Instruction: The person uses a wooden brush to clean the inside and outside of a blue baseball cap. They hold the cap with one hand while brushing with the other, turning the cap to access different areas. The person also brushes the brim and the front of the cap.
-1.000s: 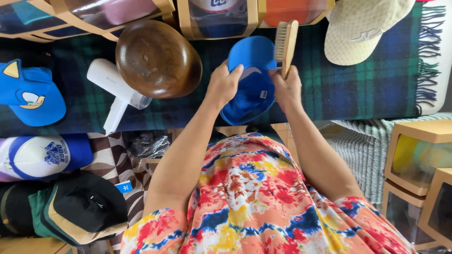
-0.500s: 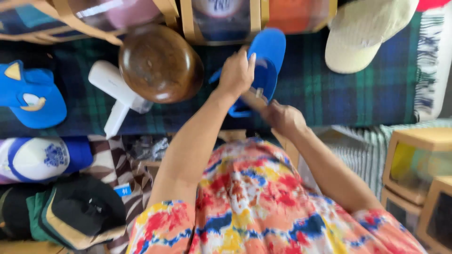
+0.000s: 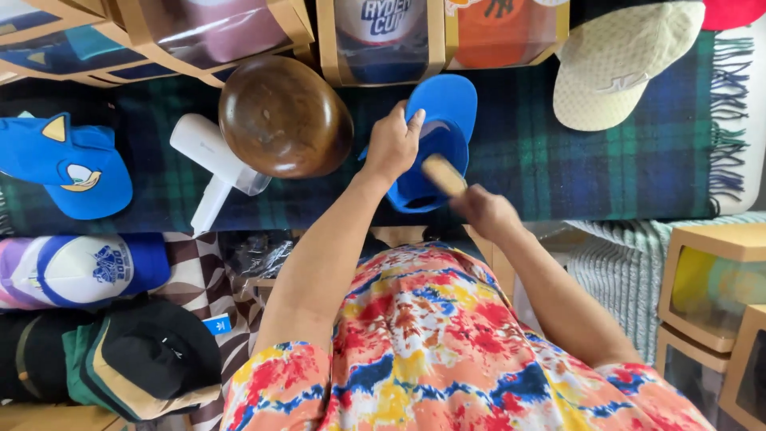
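Left hand (image 3: 391, 144) grips the blue cap (image 3: 435, 140), fingers wrapped over its crown edge, pinning it on the plaid blanket (image 3: 558, 172). Right hand (image 3: 487, 211) closed round the handle of a wooden brush (image 3: 444, 174), its head lying on the cap near the brim; the hand is blurred. Brushing looks under way, not finished; how much of the cap is cleaned cannot be told. Round wooden hat form (image 3: 283, 116) sits just left of the cap, a white hair dryer (image 3: 215, 168) beside it. Beige cap (image 3: 626, 68) lies apart, upper right. Boxed caps (image 3: 383, 40) line the far edge.
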